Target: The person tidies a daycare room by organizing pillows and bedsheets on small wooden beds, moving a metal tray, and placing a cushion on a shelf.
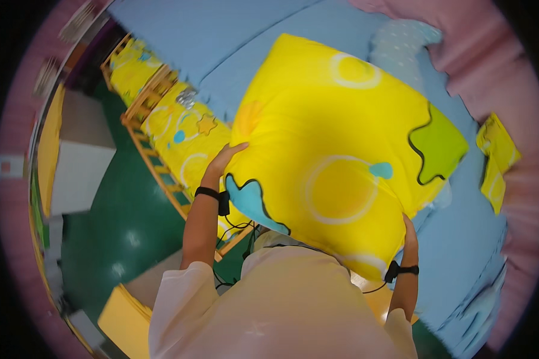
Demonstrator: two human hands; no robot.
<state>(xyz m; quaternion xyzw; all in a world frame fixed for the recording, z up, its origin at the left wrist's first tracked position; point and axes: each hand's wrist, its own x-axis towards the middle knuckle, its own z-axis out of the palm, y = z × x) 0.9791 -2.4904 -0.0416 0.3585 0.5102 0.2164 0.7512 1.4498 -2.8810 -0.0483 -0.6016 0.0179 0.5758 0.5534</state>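
Observation:
A big puffy yellow pillow, printed with white rings and blue, green and orange shapes, is held up in front of my body. At its left edge, my left hand grips it, with a finger lying over the near face. My right hand clasps the lower right edge; most of its fingers are hidden behind the fabric. Black bands circle both wrists. Behind the pillow spreads a light blue bed sheet, and a pale blue patterned cloth lies on it.
Small wooden cots with yellow bedding stand to the left. A folded yellow cloth rests by the pink drape at right. White cabinets with yellow tops stand on the green floor. Dark cables hang near my waist.

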